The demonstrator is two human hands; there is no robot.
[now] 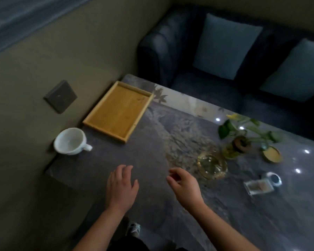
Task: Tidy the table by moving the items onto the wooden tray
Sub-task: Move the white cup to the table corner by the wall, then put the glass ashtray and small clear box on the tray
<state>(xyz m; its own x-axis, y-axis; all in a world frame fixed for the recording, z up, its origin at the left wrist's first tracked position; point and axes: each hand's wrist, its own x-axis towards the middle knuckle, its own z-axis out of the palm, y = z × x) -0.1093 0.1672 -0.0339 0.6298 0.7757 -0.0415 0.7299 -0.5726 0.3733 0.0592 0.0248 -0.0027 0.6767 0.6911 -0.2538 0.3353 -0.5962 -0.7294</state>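
- While both hands hover empty, left hand (121, 185) spread, right hand (184, 185) loosely curled, one rectangular wooden tray (98, 118) lies bare by the wall.
- One white ceramic cup (70, 141), just beside the tray: probably heavy and breakable; its handle suits gripping.
- One clear glass bowl (212, 166), near the right hand: likely slippery, best held by the rim.
- One round wooden coaster (273, 154): probably light.
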